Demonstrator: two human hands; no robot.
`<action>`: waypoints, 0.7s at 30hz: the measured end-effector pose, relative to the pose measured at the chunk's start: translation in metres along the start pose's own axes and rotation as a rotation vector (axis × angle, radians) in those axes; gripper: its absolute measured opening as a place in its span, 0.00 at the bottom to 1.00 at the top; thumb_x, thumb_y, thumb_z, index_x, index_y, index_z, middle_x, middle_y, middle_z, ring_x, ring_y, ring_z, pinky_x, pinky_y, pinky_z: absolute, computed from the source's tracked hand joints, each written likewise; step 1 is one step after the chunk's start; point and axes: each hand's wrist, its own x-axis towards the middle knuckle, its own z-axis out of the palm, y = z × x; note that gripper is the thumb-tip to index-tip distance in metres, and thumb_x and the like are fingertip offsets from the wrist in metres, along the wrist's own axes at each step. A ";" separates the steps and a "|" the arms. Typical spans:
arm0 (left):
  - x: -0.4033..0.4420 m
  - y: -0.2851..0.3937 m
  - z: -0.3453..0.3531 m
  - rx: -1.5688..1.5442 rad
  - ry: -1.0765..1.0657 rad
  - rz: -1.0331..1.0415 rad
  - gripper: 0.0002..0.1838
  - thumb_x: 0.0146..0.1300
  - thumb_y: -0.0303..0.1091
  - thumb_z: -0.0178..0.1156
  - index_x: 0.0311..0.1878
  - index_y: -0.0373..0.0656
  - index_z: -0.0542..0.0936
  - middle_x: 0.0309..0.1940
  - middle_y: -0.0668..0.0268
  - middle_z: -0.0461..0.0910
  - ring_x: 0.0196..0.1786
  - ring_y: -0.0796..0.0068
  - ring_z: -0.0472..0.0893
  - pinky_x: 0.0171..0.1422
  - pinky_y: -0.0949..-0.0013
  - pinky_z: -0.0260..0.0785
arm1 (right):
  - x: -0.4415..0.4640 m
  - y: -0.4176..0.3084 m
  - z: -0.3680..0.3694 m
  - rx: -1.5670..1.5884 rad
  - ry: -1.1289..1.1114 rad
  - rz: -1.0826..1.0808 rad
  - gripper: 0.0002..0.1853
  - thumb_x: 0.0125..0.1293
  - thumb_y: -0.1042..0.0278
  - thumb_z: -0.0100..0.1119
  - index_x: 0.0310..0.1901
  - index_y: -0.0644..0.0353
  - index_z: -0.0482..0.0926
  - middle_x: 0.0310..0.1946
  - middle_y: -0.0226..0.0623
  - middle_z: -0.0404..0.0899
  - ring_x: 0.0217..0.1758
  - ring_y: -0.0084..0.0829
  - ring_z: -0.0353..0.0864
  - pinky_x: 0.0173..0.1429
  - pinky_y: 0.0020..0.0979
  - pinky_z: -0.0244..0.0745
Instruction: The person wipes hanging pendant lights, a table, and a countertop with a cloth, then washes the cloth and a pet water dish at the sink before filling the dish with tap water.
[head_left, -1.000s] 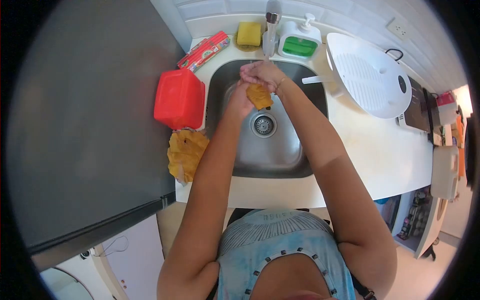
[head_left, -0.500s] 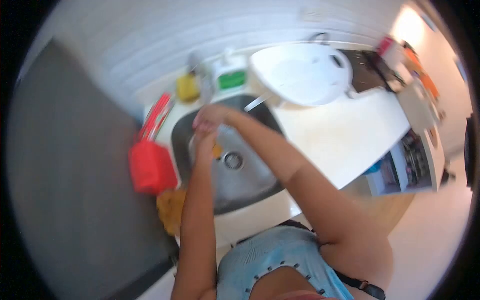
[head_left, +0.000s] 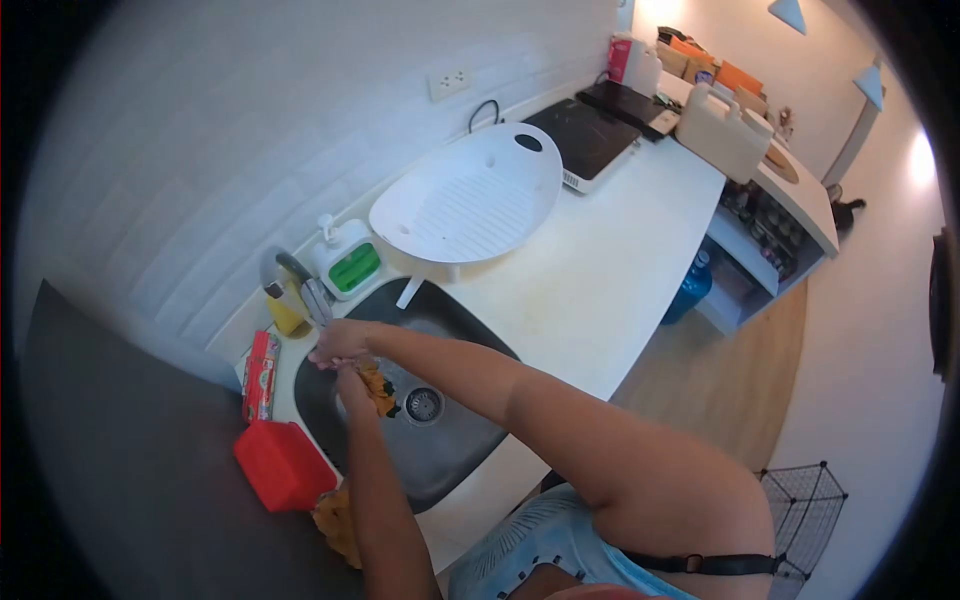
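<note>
Over the grey sink (head_left: 450,465), below the faucet (head_left: 316,300), my two hands come together. A crumpled yellow-orange cloth (head_left: 379,388) with dark green edging shows right beside them, its top end running in between the hands. My right hand (head_left: 345,341) is closed over the top, with its fingers partly hidden. Underneath, my left hand (head_left: 350,382) is closed too, and its fingers are mostly out of sight. The round drain (head_left: 424,405) lies to the right of the cloth.
A white dish rack (head_left: 470,210) with a spout over the sink edge stands on the counter (head_left: 610,255). A soap dispenser (head_left: 345,262) with a green sponge is behind the sink. A red container (head_left: 285,465) and another yellow-orange cloth (head_left: 338,527) sit at the left.
The head view has turned toward the right, so the sink appears lower and further left. My hands stay together by the faucet, and more of the cloth shows beside them.
</note>
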 end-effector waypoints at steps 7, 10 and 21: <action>-0.003 0.005 -0.004 0.069 -0.212 -0.102 0.24 0.64 0.40 0.55 0.59 0.42 0.65 0.52 0.61 0.71 0.55 0.63 0.72 0.59 0.56 0.65 | 0.042 0.039 0.003 0.052 -0.065 -0.072 0.08 0.56 0.71 0.55 0.36 0.61 0.81 0.27 0.33 0.78 0.31 0.28 0.77 0.35 0.30 0.74; 0.011 -0.003 -0.011 0.200 -0.137 -0.005 0.23 0.65 0.40 0.54 0.59 0.41 0.65 0.51 0.62 0.71 0.55 0.63 0.72 0.59 0.56 0.65 | 0.028 0.039 0.006 0.202 -0.060 -0.013 0.10 0.56 0.71 0.55 0.40 0.63 0.80 0.29 0.35 0.80 0.35 0.30 0.79 0.40 0.32 0.75; 0.002 -0.021 -0.048 -0.223 -0.450 -0.046 0.24 0.70 0.48 0.44 0.59 0.38 0.67 0.52 0.61 0.73 0.54 0.67 0.74 0.58 0.65 0.66 | 0.026 0.120 0.007 -0.579 0.060 -0.459 0.17 0.63 0.59 0.49 0.49 0.55 0.77 0.45 0.43 0.77 0.52 0.43 0.74 0.60 0.40 0.66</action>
